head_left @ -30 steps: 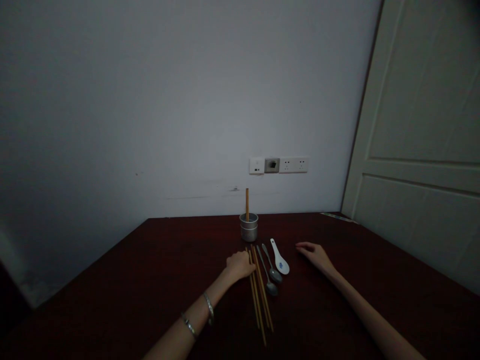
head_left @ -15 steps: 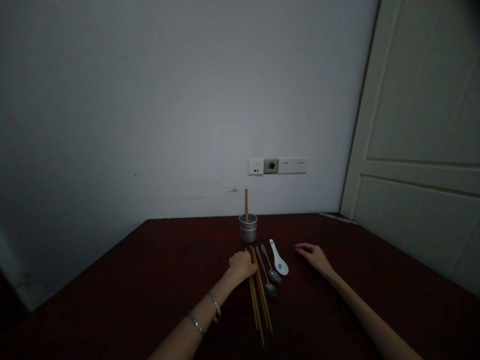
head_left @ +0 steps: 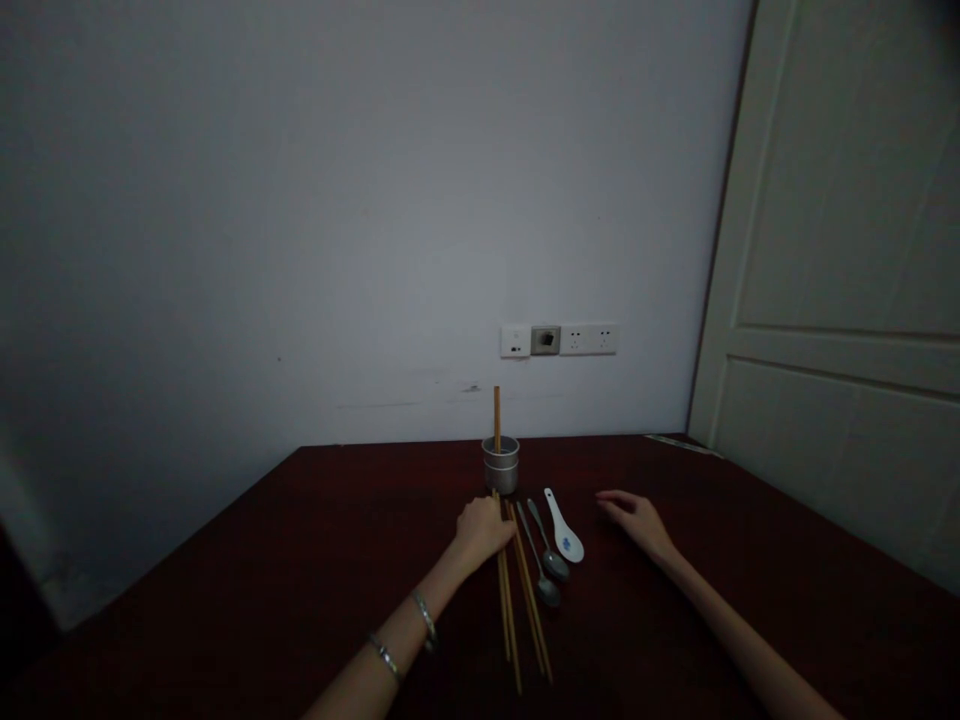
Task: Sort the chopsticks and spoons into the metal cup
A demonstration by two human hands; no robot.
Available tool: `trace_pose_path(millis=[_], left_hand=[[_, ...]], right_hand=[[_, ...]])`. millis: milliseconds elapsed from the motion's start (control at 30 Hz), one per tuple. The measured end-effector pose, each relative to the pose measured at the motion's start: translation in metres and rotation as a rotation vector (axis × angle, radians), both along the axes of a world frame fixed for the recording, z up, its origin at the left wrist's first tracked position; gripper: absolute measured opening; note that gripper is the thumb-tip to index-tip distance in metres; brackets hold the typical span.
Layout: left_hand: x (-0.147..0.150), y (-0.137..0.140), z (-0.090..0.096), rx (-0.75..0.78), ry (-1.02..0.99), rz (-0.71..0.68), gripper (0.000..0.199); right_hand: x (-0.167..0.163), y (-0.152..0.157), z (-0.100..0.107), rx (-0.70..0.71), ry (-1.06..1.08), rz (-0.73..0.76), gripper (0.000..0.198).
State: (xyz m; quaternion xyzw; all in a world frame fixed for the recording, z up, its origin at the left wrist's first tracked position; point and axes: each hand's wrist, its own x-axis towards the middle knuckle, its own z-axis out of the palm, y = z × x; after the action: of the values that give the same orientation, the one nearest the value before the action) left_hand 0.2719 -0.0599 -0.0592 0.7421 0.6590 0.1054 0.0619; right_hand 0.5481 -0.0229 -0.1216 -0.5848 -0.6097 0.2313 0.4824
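Note:
My left hand (head_left: 482,532) is closed around the upper part of a pair of wooden chopsticks (head_left: 511,622), whose lower ends point toward me. Just right of it lies a second pair of chopsticks (head_left: 531,597). Two metal spoons (head_left: 555,566) and a white porcelain spoon (head_left: 568,543) with a blue mark rest beside them, handles facing away. Behind my left hand stands a metal cup (head_left: 502,477) with chopsticks (head_left: 496,415) upright in it. My right hand (head_left: 639,524) rests on the table, right of the porcelain spoon, holding nothing, thumb and fingers slightly apart.
The dark red table (head_left: 337,540) meets a pale wall (head_left: 375,250) behind the cup. Sockets and a switch (head_left: 559,340) are set in that wall. A panelled door (head_left: 840,250) stands at the right. A thin strip (head_left: 684,444) lies near the far right edge.
The chopsticks in my left hand have shifted away from the second pair, widening the gap at the lower ends. My right hand stays in place. The whole view has tilted slightly.

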Motion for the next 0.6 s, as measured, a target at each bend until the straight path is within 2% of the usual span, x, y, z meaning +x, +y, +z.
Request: trace_pose_path(millis=[133, 267, 367, 467, 600], left_hand=[[-0.002, 0.000, 0.036, 0.098, -0.053, 0.042, 0.032], [-0.001, -0.007, 0.075, 0.272, -0.138, 0.019, 0.029], [0.001, -0.018, 0.097, 0.391, -0.201, -0.004, 0.027], [0.003, -0.028, 0.111, 0.503, -0.249, -0.011, 0.024], [0.003, -0.036, 0.117, 0.590, -0.267, -0.017, 0.019]], right_hand=[[-0.030, -0.019, 0.038, 0.124, 0.078, 0.051, 0.029], [-0.081, -0.043, 0.081, 0.054, 0.399, 0.317, 0.035], [-0.115, -0.057, 0.103, -0.009, 0.578, 0.487, 0.037], [-0.137, -0.065, 0.117, -0.009, 0.659, 0.576, 0.044], [-0.150, -0.070, 0.127, 0.022, 0.658, 0.606, 0.046]])
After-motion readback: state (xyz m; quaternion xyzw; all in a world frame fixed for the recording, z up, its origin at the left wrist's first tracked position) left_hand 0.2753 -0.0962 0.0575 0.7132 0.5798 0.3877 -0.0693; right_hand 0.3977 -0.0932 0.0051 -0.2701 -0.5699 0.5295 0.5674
